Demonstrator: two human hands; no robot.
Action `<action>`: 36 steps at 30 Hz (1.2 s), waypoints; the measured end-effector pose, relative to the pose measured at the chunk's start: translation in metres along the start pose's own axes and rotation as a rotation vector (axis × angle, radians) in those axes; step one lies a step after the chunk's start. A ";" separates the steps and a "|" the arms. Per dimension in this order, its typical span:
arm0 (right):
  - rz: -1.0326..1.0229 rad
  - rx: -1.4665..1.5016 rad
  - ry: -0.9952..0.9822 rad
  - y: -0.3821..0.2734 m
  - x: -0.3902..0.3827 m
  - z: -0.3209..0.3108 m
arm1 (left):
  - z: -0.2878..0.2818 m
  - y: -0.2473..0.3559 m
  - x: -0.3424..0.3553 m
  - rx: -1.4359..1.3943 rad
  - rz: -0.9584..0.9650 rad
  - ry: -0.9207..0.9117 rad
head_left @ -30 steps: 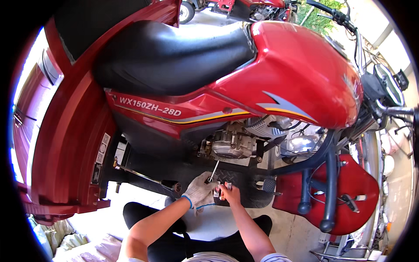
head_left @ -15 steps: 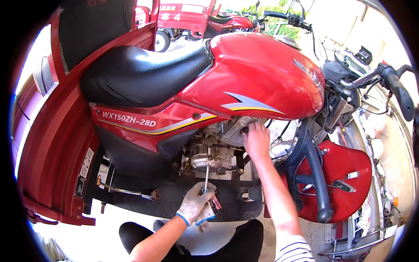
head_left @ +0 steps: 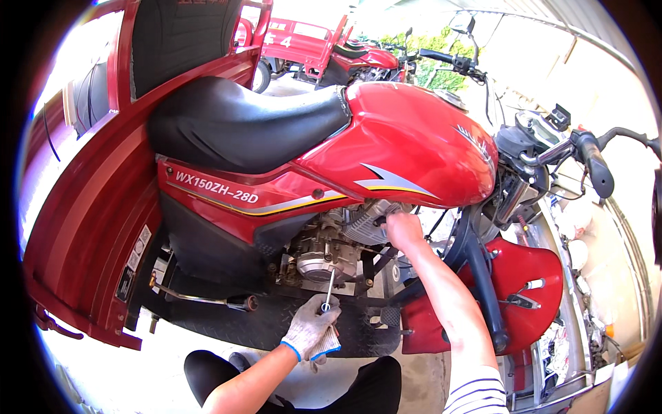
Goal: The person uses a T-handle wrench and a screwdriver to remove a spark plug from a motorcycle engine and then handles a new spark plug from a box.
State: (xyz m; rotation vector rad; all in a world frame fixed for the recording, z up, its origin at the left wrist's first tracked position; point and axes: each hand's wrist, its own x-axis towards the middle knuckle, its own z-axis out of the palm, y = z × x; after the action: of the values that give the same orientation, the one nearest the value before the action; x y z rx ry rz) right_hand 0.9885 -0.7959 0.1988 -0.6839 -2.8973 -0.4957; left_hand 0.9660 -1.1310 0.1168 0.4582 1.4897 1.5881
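Observation:
My left hand, in a light work glove with a blue cuff edge, is closed round a slim shiny metal tool. The tool points up toward the engine, with a ring-like part by my fingers. A second, loose glove hangs from the same hand. My bare right hand is at the finned cylinder, below the red fuel tank. Its fingers are closed at a small black part, which looks like a spark plug cap and is mostly hidden by them.
The red cargo tricycle has a black seat and a red cargo box at the left. A black footboard runs below the engine, with a pedal lever on it. A red front mudguard and handlebar stand at the right.
The view has shifted, so the tricycle sits a little lower. My right hand has stayed at the cylinder, its fingers more curled in. My left hand still holds the tool, its tip now below the engine cover's middle.

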 end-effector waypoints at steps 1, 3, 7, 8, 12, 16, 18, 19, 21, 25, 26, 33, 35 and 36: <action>-0.019 0.004 -0.011 0.000 0.001 -0.001 | 0.000 0.001 -0.001 0.029 -0.003 -0.003; 0.142 0.087 -0.065 -0.006 -0.001 -0.005 | 0.002 0.002 -0.005 0.083 -0.017 -0.007; 0.004 -0.015 -0.025 0.005 -0.004 -0.001 | 0.002 0.006 -0.008 0.101 0.068 -0.032; -0.101 -0.087 0.026 0.019 -0.007 0.010 | 0.006 0.005 -0.009 0.079 0.093 -0.039; 0.223 0.073 -0.121 0.004 -0.014 -0.047 | 0.006 -0.001 -0.003 0.030 0.090 -0.057; 0.100 -0.154 -0.215 0.028 -0.036 -0.061 | 0.015 0.025 -0.005 0.055 -0.020 -0.084; 0.075 0.067 -0.004 -0.002 -0.076 -0.057 | 0.013 0.004 0.003 0.143 0.104 -0.075; 0.055 0.272 0.080 -0.024 -0.093 -0.061 | 0.014 0.003 0.004 0.153 0.128 -0.055; 0.134 0.846 -0.209 -0.074 -0.134 -0.063 | 0.012 0.002 0.005 0.283 0.204 -0.044; 0.198 1.376 -0.124 -0.129 -0.181 0.007 | 0.032 -0.009 0.016 0.745 0.219 -0.001; 0.248 1.644 -0.052 -0.132 -0.181 0.016 | 0.036 -0.006 0.017 0.720 0.236 -0.007; 0.400 1.783 0.294 -0.105 -0.133 0.001 | 0.040 -0.014 0.054 0.580 0.420 0.030; 0.447 1.731 0.366 -0.075 -0.109 0.000 | 0.049 0.008 0.061 0.539 0.325 -0.131; 0.452 1.756 0.395 -0.063 -0.094 0.001 | 0.051 0.014 0.067 0.463 0.309 -0.188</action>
State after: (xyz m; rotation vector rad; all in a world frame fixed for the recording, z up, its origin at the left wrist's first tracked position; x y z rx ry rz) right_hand 1.0439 -0.8877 0.1615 -0.6253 -1.6270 1.5179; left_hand 0.9644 -1.0460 0.1205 1.1153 1.6967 1.3694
